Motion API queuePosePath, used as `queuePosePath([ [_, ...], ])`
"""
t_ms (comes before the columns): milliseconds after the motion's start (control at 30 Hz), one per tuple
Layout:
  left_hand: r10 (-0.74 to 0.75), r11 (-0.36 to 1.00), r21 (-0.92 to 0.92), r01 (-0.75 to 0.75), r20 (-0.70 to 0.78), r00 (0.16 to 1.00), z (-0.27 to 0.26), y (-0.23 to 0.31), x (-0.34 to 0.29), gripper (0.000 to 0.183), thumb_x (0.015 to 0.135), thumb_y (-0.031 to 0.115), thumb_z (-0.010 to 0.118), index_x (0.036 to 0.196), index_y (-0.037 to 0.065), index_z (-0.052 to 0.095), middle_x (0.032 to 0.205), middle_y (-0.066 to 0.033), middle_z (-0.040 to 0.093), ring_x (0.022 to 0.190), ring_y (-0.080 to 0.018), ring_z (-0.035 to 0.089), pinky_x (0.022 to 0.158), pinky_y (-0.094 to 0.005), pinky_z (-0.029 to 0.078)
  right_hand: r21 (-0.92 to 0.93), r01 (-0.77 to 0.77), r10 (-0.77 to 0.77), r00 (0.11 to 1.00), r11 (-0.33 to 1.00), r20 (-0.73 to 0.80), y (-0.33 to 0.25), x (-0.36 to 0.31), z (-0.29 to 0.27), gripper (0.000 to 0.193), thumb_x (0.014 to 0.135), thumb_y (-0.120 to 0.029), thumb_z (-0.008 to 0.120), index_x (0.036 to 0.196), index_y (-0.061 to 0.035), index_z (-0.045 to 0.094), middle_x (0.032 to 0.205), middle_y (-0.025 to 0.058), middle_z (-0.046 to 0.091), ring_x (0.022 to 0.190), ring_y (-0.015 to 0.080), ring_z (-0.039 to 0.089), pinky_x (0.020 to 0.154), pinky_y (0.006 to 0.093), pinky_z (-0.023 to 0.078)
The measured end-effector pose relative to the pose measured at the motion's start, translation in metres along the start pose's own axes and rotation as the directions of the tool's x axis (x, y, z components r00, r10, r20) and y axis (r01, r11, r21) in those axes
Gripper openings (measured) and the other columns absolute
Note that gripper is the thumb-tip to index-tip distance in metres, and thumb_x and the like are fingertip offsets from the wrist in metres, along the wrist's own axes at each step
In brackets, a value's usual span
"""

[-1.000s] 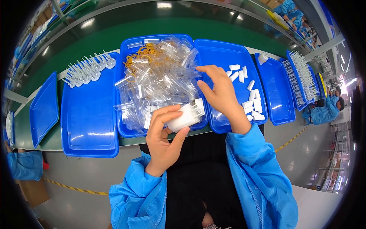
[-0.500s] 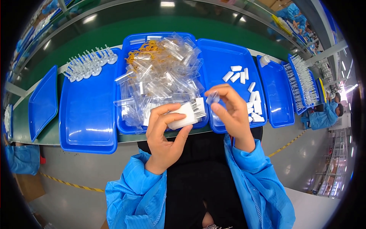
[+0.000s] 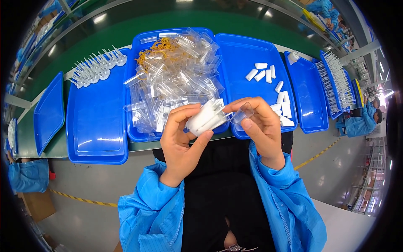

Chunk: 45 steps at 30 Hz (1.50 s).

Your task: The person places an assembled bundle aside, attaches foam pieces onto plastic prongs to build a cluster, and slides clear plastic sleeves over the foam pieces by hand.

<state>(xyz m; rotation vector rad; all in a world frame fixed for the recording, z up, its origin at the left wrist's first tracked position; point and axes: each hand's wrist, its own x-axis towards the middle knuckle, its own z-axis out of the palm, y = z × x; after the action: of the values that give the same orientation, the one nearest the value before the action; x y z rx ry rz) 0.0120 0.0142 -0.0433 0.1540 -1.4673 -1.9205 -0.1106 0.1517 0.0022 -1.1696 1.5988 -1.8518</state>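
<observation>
In my left hand [image 3: 176, 140] is a bundle of white, elongated plastic pieces [image 3: 205, 118], tilted with its ends toward the right; fingers and thumb close around it. My right hand [image 3: 266, 130] pinches a small clear plastic sleeve [image 3: 243, 112] between thumb and fingers, close beside the bundle's right end. Whether the sleeve touches the bundle I cannot tell. Beneath and beyond the hands, a blue tray [image 3: 129, 126] carries a heap of clear plastic sleeves [image 3: 176, 86] and a tangle of orange rubber bands [image 3: 161, 45].
Loose white blocks [image 3: 286, 110] lie in the blue tray [image 3: 241, 48] on the right. Stemmed translucent parts [image 3: 98, 67] stand in a left-hand blue tray [image 3: 96, 138]. Farther right are a narrow blue tray [image 3: 308, 101] and racks of thin white parts [image 3: 340, 80]. Co-workers in blue sit at both sides.
My right hand has brought the clear sleeve lower and nearer the bundle. The bundle in my left hand has turned, its right end now angled upward. The whole view has shifted slightly.
</observation>
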Motion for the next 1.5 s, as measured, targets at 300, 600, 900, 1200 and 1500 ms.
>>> queuePosePath([
  [300, 0.150, 0.953, 0.266, -0.148, 0.011, 0.989, 0.001, 0.002, -0.001, 0.032, 0.079, -0.009, 0.070, 0.109, 0.000, 0.061, 0.124, -0.0149, 0.047, 0.113, -0.0255, 0.058, 0.085, -0.0333, 0.060, 0.027, -0.024, 0.024, 1.000, 0.999, -0.016, 0.001, -0.003, 0.007, 0.022, 0.093, -0.012, 0.057, 0.111, 0.0004, 0.059, 0.115, 0.0152, 0.065, 0.111, 0.0214, 0.058, 0.097, 0.0371, 0.043],
  [600, 0.362, 0.834, 0.422, -0.356, 0.069, 0.930, -0.004, -0.009, 0.002, 0.027, 0.079, -0.009, 0.069, 0.103, 0.002, 0.064, 0.125, -0.0169, 0.046, 0.116, -0.0303, 0.055, 0.082, -0.0322, 0.060, -0.178, 0.156, -0.129, 0.980, 0.972, 0.154, 0.002, 0.002, 0.003, 0.024, 0.090, -0.020, 0.062, 0.106, -0.0031, 0.061, 0.118, 0.0128, 0.065, 0.109, 0.0267, 0.055, 0.096, 0.0396, 0.043],
  [900, -0.100, 0.988, -0.121, 0.094, -0.046, 0.994, -0.003, 0.000, 0.001, 0.027, 0.086, -0.004, 0.065, 0.111, 0.000, 0.058, 0.127, -0.0145, 0.045, 0.117, -0.0270, 0.054, 0.085, -0.0344, 0.059, -0.317, 0.243, -0.164, 0.953, 0.917, 0.255, -0.003, 0.004, 0.002, 0.023, 0.091, -0.020, 0.058, 0.105, -0.0026, 0.059, 0.125, 0.0155, 0.062, 0.110, 0.0287, 0.054, 0.096, 0.0404, 0.043],
  [1200, 0.058, 0.994, 0.099, -0.051, -0.064, 0.996, -0.008, 0.005, 0.001, 0.027, 0.078, -0.012, 0.069, 0.102, -0.002, 0.062, 0.122, -0.0122, 0.049, 0.113, -0.0246, 0.058, 0.087, -0.0328, 0.058, -0.322, -0.030, -0.001, 0.996, 0.946, -0.094, -0.013, -0.005, 0.005, 0.022, 0.092, -0.008, 0.058, 0.112, 0.0020, 0.060, 0.106, 0.0114, 0.060, 0.099, 0.0166, 0.057, 0.086, 0.0284, 0.046],
  [1500, 0.087, 0.967, 0.245, -0.071, -0.056, 0.995, -0.006, 0.010, 0.000, 0.026, 0.072, -0.012, 0.075, 0.094, 0.001, 0.067, 0.120, -0.0118, 0.051, 0.111, -0.0250, 0.059, 0.088, -0.0331, 0.055, 0.097, 0.023, -0.006, 0.986, 0.995, -0.165, 0.004, -0.005, 0.012, 0.021, 0.087, 0.004, 0.064, 0.105, 0.0010, 0.053, 0.106, 0.0122, 0.059, 0.100, 0.0148, 0.059, 0.088, 0.0267, 0.047],
])
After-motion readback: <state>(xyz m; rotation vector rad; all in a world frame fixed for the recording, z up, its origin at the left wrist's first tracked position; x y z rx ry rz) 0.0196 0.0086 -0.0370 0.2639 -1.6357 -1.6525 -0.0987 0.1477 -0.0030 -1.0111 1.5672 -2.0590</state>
